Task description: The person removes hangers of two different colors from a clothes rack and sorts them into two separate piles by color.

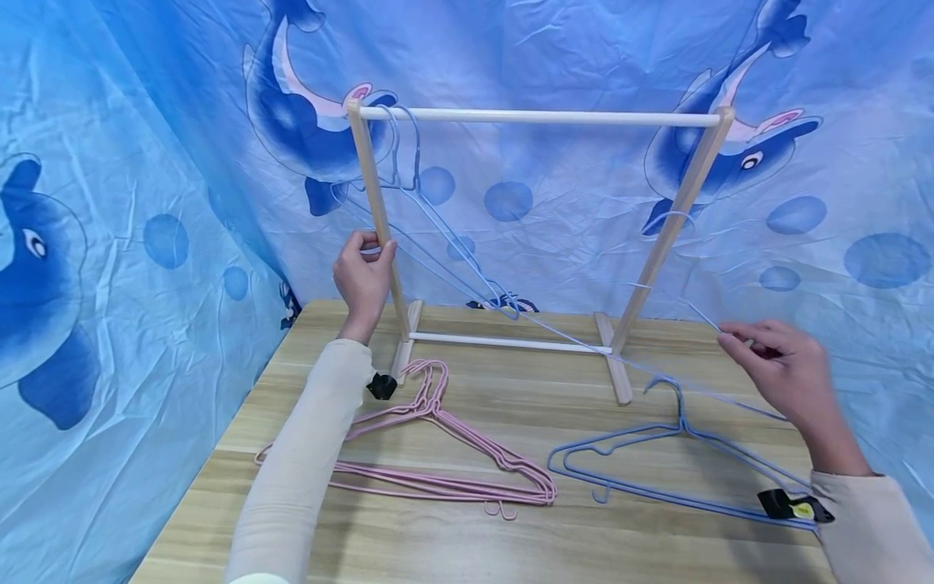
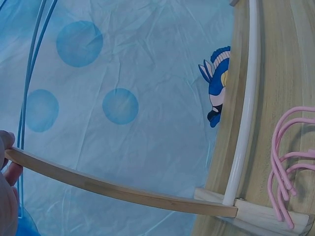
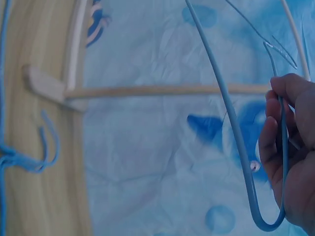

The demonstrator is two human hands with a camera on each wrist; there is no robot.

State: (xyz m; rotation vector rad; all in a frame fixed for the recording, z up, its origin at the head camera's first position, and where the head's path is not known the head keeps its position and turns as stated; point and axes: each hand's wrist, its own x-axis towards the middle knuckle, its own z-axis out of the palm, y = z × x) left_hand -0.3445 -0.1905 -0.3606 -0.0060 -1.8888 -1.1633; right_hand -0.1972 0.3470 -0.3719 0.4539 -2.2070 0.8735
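Observation:
My left hand grips the left wooden post of a small clothes rack, thumb on its near side. Two blue hangers hang by their hooks at the left end of the white rail. Off to the right, my right hand pinches another blue wire hanger by its shoulder near one rounded end. This hanger is raised above the table, and its hook overlaps the right post in the head view. Its long lower bar slants across the rack's front.
Several pink hangers lie stacked on the wooden table, front left. More blue hangers lie on the right, below my right hand. Rack feet stand near the table's back edge, with a blue dolphin-print cloth behind.

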